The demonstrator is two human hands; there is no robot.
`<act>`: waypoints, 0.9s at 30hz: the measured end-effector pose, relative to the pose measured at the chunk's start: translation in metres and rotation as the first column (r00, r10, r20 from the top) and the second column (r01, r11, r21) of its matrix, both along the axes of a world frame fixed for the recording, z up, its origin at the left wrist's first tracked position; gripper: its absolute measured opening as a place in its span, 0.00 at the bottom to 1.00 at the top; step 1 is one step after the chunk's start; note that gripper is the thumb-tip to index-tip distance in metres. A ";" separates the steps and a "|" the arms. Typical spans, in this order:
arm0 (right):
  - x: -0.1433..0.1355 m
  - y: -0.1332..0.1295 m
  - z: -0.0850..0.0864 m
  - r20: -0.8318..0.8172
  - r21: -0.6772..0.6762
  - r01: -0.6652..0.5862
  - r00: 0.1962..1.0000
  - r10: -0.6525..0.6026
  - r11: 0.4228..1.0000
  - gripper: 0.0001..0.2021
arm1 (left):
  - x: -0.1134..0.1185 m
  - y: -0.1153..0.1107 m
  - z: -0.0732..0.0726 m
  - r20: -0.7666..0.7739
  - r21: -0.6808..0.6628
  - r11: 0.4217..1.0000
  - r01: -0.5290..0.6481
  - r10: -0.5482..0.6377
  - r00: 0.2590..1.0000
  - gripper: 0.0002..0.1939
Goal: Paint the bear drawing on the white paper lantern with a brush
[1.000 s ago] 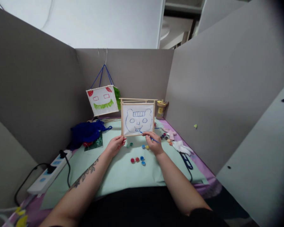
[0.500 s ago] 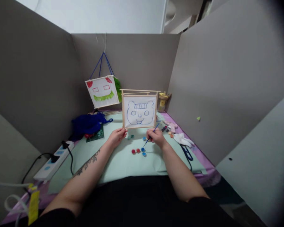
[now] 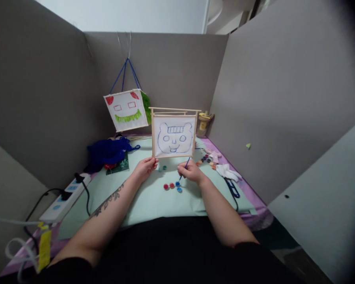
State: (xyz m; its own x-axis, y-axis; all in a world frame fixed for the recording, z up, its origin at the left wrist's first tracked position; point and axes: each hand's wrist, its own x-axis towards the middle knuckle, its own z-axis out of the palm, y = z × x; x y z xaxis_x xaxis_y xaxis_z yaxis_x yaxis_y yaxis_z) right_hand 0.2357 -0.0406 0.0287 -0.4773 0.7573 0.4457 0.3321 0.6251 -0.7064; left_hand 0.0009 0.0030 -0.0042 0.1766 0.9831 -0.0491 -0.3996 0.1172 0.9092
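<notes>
A wooden-framed lantern (image 3: 174, 136) with a blue outlined bear face on its white front stands upright off the table. Its lower left corner is pinched by my left hand (image 3: 147, 167). Between the fingers of my right hand (image 3: 190, 172) is a thin blue paintbrush (image 3: 185, 169), its tip down at an open blue paint pot (image 3: 178, 184). Beside that pot sit a red pot (image 3: 166, 186), another reddish one and a second blue pot (image 3: 179, 189). A green pot (image 3: 164, 168) lies just behind, between my hands.
A painted lantern (image 3: 126, 110) hangs at the back left. Blue yarn (image 3: 106, 152) and a power strip (image 3: 65, 199) lie left. On the right are more paint pots (image 3: 206, 158), a white glove (image 3: 227, 172) and dark scissors or a cutter (image 3: 233, 189). Grey panels surround the table.
My right hand has moved slightly left, and the brush now stands more upright, its tip still at the blue pot. The view has shifted a little.
</notes>
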 end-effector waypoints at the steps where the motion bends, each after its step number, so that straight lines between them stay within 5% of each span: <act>1: 0.000 0.000 0.000 -0.006 -0.003 -0.001 1.000 0.001 1.000 0.18 | 0.000 0.000 0.000 -0.001 0.000 1.000 -0.003 0.003 1.000 0.09; 11: -0.001 -0.001 0.003 -0.042 -0.071 -0.034 0.999 0.031 0.997 0.17 | 0.000 -0.003 0.001 0.001 0.024 0.999 0.024 -0.024 1.000 0.09; 14: 0.003 0.002 -0.002 -0.179 -0.133 -0.012 0.984 -0.012 0.991 0.16 | 0.000 -0.004 0.003 -0.001 0.017 1.000 0.016 -0.016 1.000 0.09; 18: 0.011 0.011 -0.008 -0.539 -0.107 0.275 0.792 -0.288 0.956 0.16 | 0.001 -0.006 0.005 0.008 0.003 1.000 0.012 -0.012 1.000 0.08; 20: 0.014 0.014 -0.009 -0.593 -0.063 0.424 0.712 -0.375 0.904 0.14 | 0.001 -0.005 0.005 0.016 -0.003 1.000 0.012 -0.012 1.000 0.07; 22: 0.013 0.016 -0.010 -0.558 0.006 0.480 0.729 -0.396 0.877 0.11 | 0.001 -0.005 0.004 0.022 -0.001 1.000 0.015 -0.015 1.000 0.07; 27: 0.003 0.012 -0.010 -0.387 0.147 0.402 0.864 -0.321 0.904 0.09 | 0.000 -0.002 0.000 0.024 0.020 1.000 0.019 -0.020 1.000 0.08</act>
